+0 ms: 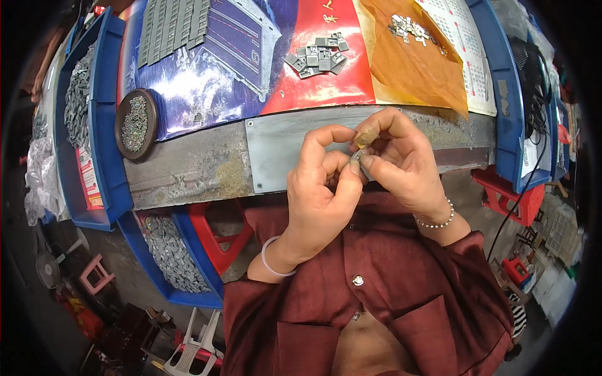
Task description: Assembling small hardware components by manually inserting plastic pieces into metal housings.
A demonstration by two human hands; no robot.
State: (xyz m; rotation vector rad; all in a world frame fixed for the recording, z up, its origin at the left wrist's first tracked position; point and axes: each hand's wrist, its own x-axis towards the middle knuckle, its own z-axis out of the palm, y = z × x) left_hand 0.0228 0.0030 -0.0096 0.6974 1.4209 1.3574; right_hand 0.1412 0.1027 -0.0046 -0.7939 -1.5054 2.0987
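Observation:
My left hand (326, 191) and my right hand (401, 163) meet over the near edge of the table, fingertips pinched together. Between them is a small grey part (357, 156), mostly hidden by the fingers, so its exact kind cannot be made out. A yellowish-brown cover (367, 134) wraps a fingertip of the right hand. Beyond the hands, a loose pile of small grey rectangular pieces (318, 57) lies on red printed paper. Similar grey pieces (175, 28) stand in tight rows at the far left. Tiny silvery pieces (411, 30) rest on brown paper (426, 69) at the far right.
A round dark dish (152, 128) of tiny metal parts sits at the left. Blue bins (108, 125) with grey parts flank the table's left side, one lower down (204, 250). Another blue bin (506, 100) stands right. Red stools (511, 194) are below the tabletop.

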